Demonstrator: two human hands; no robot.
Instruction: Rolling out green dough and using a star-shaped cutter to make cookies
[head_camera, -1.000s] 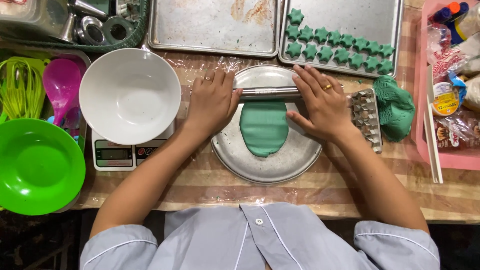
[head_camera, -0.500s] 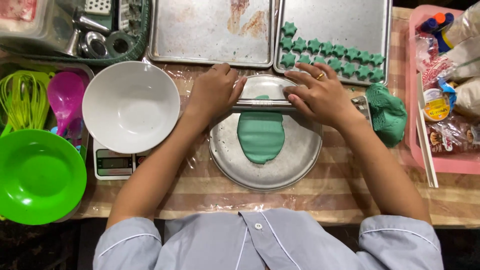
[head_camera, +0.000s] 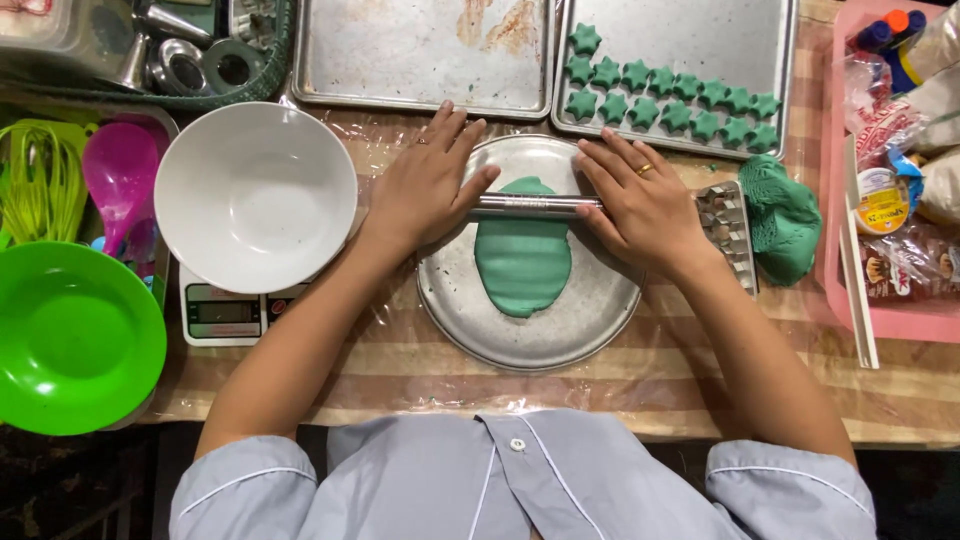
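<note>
Hands (head_camera: 425, 190) (head_camera: 645, 205) press rolling pin (head_camera: 535, 206) across dough's (head_camera: 522, 262) far edge

A white bowl (head_camera: 255, 195) sits on a kitchen scale (head_camera: 225, 312), beside a green bowl (head_camera: 70, 335). Green star cutouts (head_camera: 670, 95) line one baking tray (head_camera: 740, 45); another baking tray (head_camera: 420, 50) lies alongside. A pink bin (head_camera: 890, 320) holds packets.

Both hands (head_camera: 430, 185) (head_camera: 640, 205) press a metal rolling pin (head_camera: 535, 206) across green dough (head_camera: 522, 260).
</note>
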